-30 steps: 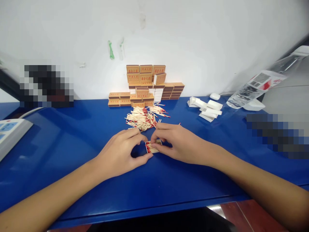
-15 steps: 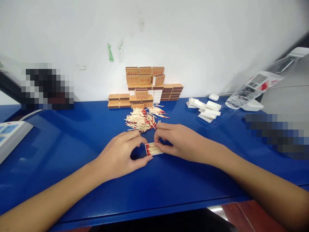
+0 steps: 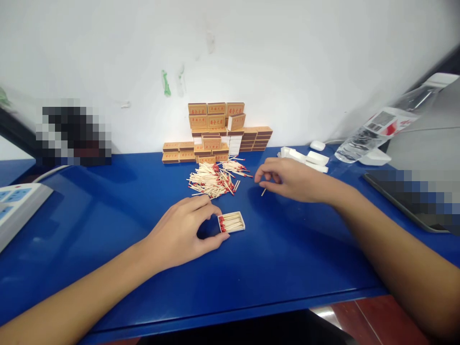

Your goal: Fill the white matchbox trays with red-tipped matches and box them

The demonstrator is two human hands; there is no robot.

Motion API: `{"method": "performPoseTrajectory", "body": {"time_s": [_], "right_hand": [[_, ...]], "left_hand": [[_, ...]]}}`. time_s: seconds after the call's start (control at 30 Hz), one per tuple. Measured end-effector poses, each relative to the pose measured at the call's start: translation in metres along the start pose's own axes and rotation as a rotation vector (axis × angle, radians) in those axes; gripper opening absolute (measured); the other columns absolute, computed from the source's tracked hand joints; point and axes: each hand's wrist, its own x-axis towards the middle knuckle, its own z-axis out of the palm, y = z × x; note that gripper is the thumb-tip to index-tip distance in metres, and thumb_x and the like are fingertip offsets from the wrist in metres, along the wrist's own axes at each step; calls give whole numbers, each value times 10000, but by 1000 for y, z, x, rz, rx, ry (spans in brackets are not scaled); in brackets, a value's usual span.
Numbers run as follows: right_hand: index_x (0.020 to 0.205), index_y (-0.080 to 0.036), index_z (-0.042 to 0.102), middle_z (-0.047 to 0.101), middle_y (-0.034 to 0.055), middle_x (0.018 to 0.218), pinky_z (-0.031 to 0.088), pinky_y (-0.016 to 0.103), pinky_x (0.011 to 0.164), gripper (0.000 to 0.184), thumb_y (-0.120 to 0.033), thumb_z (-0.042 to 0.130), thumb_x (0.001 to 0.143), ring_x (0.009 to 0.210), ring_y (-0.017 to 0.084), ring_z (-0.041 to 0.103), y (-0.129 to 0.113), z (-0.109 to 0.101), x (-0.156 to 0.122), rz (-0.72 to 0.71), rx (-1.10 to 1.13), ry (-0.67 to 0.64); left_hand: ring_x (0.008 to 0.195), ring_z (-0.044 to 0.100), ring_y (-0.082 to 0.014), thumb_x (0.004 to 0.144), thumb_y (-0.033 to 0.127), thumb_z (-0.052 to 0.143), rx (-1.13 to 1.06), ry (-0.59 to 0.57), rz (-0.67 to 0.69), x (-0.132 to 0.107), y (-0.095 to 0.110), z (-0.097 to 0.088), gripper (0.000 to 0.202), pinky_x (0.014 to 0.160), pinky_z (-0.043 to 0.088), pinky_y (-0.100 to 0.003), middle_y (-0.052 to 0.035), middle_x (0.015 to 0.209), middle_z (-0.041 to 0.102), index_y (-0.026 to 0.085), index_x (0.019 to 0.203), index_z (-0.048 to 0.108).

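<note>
The left hand (image 3: 187,227) grasps a white cardboard tray (image 3: 237,230) of red-tipped wooden matches (image 3: 232,222) as the right hand (image 3: 287,177), grip unclear from here, hovers by a pale matchstick (image 3: 263,192).

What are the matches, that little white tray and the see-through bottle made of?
The matches look like wood: pale, dull sticks with red heads. The little white tray seems thin card, matte and thin-walled. The bottle is probably plastic: clear and shiny, though glass is possible.
</note>
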Motion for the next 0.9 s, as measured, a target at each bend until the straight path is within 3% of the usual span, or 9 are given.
{"method": "performPoseTrajectory", "body": {"time_s": [0.2,0.37,0.53,0.7,0.9], "right_hand": [[993,-236,750,652,63,980,447,337,721,241,-458,680,935,842,208,590,8,-13,-9,64,98,-218],[926,-214,720,657,68,984,437,330,704,220,-408,626,972,806,191,573,5,-3,-7,55,106,-201],[918,-194,678,657,31,843,419,312,671,258,-436,613,978,720,164,550,-33,0,-4,53,292,-74],[802,-198,646,629,-18,720,401,297,618,227,-351,595,961,656,137,536,-81,17,-4,186,491,-104],[679,-204,589,586,-39,630,361,292,552,279,-330,626,926,596,120,497,-105,36,-5,298,520,-26]], "left_hand": [[848,656,-201,939,380,744,0,-17,-11,0,0,0,225,761,503,-342,-26,929,662,200,1072,719],[814,631,-189,923,447,774,0,-13,-31,1,-1,0,279,742,481,-336,-22,926,656,198,1035,715],[749,585,-185,769,701,838,-39,-25,-33,1,-1,0,547,696,440,-331,-7,841,629,191,898,691],[748,582,-178,883,585,797,-49,-37,29,-1,0,3,418,727,446,-335,-9,829,623,182,887,688],[743,577,-170,931,459,780,-58,-20,71,-3,-1,7,298,722,446,-319,-4,820,625,185,892,670]]}}
